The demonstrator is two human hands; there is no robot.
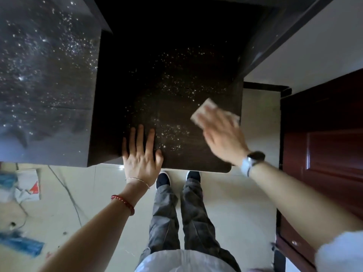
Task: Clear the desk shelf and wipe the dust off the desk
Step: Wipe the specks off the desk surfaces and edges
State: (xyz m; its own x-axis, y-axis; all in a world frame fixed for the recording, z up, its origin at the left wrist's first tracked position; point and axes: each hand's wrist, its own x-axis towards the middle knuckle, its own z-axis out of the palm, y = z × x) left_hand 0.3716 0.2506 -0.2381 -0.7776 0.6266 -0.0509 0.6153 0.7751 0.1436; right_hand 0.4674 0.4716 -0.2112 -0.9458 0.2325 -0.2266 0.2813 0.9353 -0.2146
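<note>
Cloth (211, 111): pale, beige, folded flat; lies on the counter (157, 91) near its right edge, under the fingers of the right hand (222, 134); far corner sticks out beyond the fingertips; blurred.
Right hand: fingers stretched out flat on top of the cloth, pressing it to the counter; blurred, so whether the thumb curls round the cloth edge cannot be told; dark watch (254, 157) with a pale strap on the wrist.
Left hand (140, 154): open, palm down, fingers spread and straight; rests flat on the near edge of the counter, left of the cloth and well apart from it; holds nothing.
Left wrist: thin chain bracelet (137, 180), then a red bead bracelet (123, 203) further up the forearm.
Counter: dark brown wood, rounded near-right corner; scattered with pale dust specks (174, 132), thickest between the two hands and up the middle.
Shelf top (45, 75): to the left, higher than the counter, dark and glossy; thick with pale dust and specks.
Floor (225, 203): pale tiles; dark shoes (163, 178) and grey trousers (192, 213) just below the counter's near edge.
Left floor: white papers (27, 185), blue blurred items (19, 244), a thin cable (66, 191).
Right: dark red wooden door (324, 154).
</note>
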